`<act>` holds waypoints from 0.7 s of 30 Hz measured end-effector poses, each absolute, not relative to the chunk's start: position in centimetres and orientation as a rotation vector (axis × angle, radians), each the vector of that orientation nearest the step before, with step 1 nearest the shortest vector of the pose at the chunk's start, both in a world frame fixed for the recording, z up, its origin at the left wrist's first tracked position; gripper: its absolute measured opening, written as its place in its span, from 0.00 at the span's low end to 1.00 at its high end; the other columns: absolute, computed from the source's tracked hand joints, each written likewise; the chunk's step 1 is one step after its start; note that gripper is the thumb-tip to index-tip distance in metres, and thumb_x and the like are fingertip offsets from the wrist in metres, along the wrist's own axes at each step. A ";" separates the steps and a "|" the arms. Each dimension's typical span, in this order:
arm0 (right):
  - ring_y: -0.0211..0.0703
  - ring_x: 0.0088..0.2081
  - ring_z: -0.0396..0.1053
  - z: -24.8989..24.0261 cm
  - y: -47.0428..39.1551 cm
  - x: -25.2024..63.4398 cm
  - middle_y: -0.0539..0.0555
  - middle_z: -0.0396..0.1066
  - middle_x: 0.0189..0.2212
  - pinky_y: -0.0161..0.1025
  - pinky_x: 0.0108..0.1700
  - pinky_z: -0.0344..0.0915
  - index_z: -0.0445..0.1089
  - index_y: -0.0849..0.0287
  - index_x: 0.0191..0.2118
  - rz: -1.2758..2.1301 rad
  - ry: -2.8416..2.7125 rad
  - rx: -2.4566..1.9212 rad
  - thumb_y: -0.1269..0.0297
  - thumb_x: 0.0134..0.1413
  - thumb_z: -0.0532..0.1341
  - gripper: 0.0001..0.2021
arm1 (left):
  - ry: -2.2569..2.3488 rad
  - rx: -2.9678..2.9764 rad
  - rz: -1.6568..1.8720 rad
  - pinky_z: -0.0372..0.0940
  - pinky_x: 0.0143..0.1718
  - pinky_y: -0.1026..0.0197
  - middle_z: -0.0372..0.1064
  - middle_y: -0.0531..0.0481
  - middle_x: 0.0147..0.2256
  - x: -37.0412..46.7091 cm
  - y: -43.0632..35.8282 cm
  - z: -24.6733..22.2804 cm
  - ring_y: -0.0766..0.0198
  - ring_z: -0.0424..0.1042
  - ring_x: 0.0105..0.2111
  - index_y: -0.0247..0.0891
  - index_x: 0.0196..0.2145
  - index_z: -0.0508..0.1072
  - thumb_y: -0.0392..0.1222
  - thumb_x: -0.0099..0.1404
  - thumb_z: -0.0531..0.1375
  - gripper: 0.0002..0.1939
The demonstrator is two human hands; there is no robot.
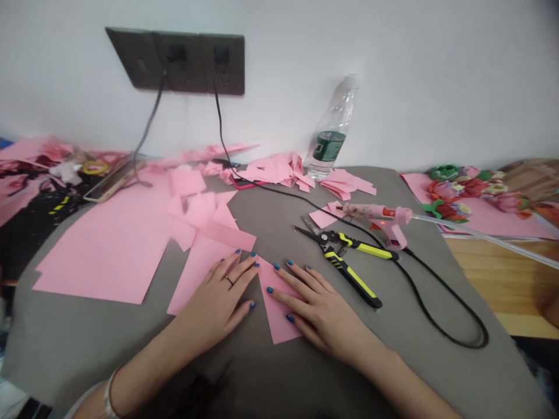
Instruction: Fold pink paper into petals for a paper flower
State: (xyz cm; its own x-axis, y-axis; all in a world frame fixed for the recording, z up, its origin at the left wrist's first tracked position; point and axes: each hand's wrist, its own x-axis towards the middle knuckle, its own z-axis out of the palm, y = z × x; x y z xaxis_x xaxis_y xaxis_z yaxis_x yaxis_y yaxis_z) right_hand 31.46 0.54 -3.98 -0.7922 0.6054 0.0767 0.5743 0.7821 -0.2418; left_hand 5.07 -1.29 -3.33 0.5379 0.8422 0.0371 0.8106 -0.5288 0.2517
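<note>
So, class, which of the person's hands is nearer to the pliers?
Right. The right hand lies over pink paper, just left of the pliers; the left hand is farther off, left of the right hand.

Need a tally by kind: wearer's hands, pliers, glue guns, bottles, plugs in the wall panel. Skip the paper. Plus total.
Left hand, right hand: 2
Pliers: 1
Glue gun: 1
Bottle: 1
Left plug, right plug: 2
Total: 7

Paper sheet [278,315] matt, smooth; bottle [334,127] clear, glossy plastic; tabletop [279,224] matt, smooth.
</note>
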 end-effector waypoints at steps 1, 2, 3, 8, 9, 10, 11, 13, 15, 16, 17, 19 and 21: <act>0.65 0.67 0.58 -4.0 0.5 31.5 0.58 0.57 0.69 0.67 0.60 0.63 0.65 0.49 0.65 0.312 -2.821 -0.941 0.71 0.63 0.57 0.26 | 1.391 2.589 0.236 0.61 0.61 0.38 0.58 0.45 0.68 4.9 -1.3 -3.5 0.43 0.54 0.66 0.36 0.68 0.57 0.37 0.72 0.53 0.28; 0.65 0.67 0.58 -4.0 0.5 31.5 0.58 0.57 0.69 0.67 0.60 0.63 0.65 0.49 0.65 0.312 -2.821 -0.941 0.71 0.63 0.57 0.26 | 1.384 2.607 0.249 0.61 0.61 0.38 0.58 0.45 0.68 4.8 -1.3 -3.6 0.43 0.54 0.66 0.36 0.67 0.58 0.37 0.72 0.53 0.27; 0.65 0.67 0.58 -4.0 0.5 31.5 0.58 0.56 0.69 0.67 0.60 0.63 0.65 0.49 0.65 0.314 -2.824 -0.939 0.71 0.63 0.57 0.26 | 1.377 2.622 0.263 0.61 0.61 0.37 0.58 0.45 0.68 4.7 -1.3 -3.8 0.43 0.54 0.66 0.37 0.67 0.59 0.37 0.72 0.53 0.27; 0.65 0.67 0.57 -3.9 0.5 31.5 0.59 0.56 0.69 0.68 0.60 0.63 0.65 0.49 0.65 0.322 -2.834 -0.942 0.71 0.63 0.57 0.26 | 1.363 2.625 0.330 0.62 0.59 0.35 0.59 0.43 0.67 5.1 -1.3 -3.4 0.40 0.55 0.65 0.42 0.60 0.70 0.33 0.71 0.53 0.22; 0.65 0.67 0.57 -3.9 0.5 31.5 0.59 0.56 0.69 0.67 0.60 0.63 0.64 0.49 0.66 0.324 -2.832 -0.944 0.71 0.63 0.57 0.26 | 1.382 2.612 0.347 0.62 0.59 0.35 0.61 0.42 0.65 5.4 -1.3 -3.2 0.40 0.56 0.64 0.41 0.58 0.71 0.34 0.71 0.54 0.20; 0.65 0.67 0.57 -3.9 0.4 31.5 0.59 0.56 0.70 0.67 0.60 0.62 0.64 0.49 0.66 0.327 -2.829 -0.946 0.71 0.63 0.57 0.27 | 1.413 2.598 0.367 0.62 0.58 0.35 0.63 0.42 0.64 5.8 -1.2 -2.9 0.40 0.58 0.63 0.41 0.55 0.73 0.34 0.71 0.54 0.18; 0.64 0.67 0.57 -3.9 0.4 31.5 0.58 0.55 0.70 0.67 0.61 0.62 0.64 0.48 0.66 0.328 -2.826 -0.948 0.71 0.63 0.57 0.27 | 1.451 2.585 0.386 0.62 0.58 0.35 0.66 0.42 0.62 6.2 -1.1 -2.7 0.40 0.59 0.61 0.41 0.52 0.75 0.35 0.71 0.53 0.16; 0.64 0.67 0.57 -3.8 0.3 31.5 0.58 0.55 0.70 0.67 0.61 0.62 0.63 0.48 0.66 0.329 -2.824 -0.952 0.71 0.63 0.57 0.27 | 1.533 2.570 0.419 0.62 0.57 0.34 0.70 0.41 0.57 7.3 -1.0 -2.5 0.41 0.63 0.58 0.39 0.47 0.77 0.35 0.72 0.53 0.14; 0.65 0.67 0.57 -3.8 0.2 31.5 0.59 0.56 0.70 0.67 0.60 0.62 0.64 0.49 0.66 0.327 -2.829 -0.949 0.71 0.63 0.57 0.27 | 1.589 2.576 0.438 0.62 0.57 0.33 0.73 0.38 0.53 8.1 -1.0 -2.6 0.41 0.65 0.57 0.36 0.47 0.77 0.35 0.72 0.53 0.13; 0.65 0.67 0.57 -3.8 0.3 31.5 0.59 0.56 0.70 0.68 0.60 0.62 0.64 0.50 0.66 0.328 -2.833 -0.948 0.71 0.63 0.57 0.27 | 1.599 2.586 0.441 0.62 0.57 0.33 0.73 0.36 0.52 8.3 -1.1 -2.7 0.40 0.65 0.57 0.33 0.49 0.76 0.35 0.71 0.54 0.14; 0.66 0.67 0.57 -3.8 0.3 31.5 0.59 0.56 0.70 0.68 0.60 0.62 0.64 0.50 0.66 0.330 -2.836 -0.947 0.71 0.63 0.56 0.26 | 1.599 2.594 0.441 0.62 0.57 0.33 0.73 0.35 0.52 8.4 -1.2 -2.9 0.39 0.65 0.57 0.31 0.51 0.74 0.36 0.71 0.54 0.15; 0.66 0.67 0.57 -3.8 0.5 31.4 0.59 0.56 0.70 0.68 0.60 0.62 0.65 0.51 0.65 0.338 -2.839 -0.945 0.71 0.63 0.56 0.26 | 1.583 2.603 0.443 0.62 0.58 0.33 0.72 0.33 0.54 8.3 -1.4 -3.3 0.38 0.63 0.59 0.28 0.55 0.70 0.37 0.70 0.56 0.18; 0.66 0.67 0.57 -3.9 0.6 31.4 0.59 0.56 0.70 0.68 0.60 0.62 0.65 0.50 0.65 0.347 -2.836 -0.948 0.71 0.63 0.56 0.26 | 1.554 2.597 0.447 0.61 0.59 0.34 0.70 0.32 0.57 7.9 -1.5 -3.6 0.39 0.62 0.61 0.28 0.57 0.67 0.38 0.69 0.56 0.20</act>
State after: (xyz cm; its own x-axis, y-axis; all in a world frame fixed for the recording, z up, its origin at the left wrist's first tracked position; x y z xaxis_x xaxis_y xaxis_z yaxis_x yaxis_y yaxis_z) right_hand 31.38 0.59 -3.87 -0.7940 0.6059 0.0506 0.5757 0.7760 -0.2576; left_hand 7.91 -1.52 -3.59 0.4420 0.8730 0.2061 0.8491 -0.4813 0.2177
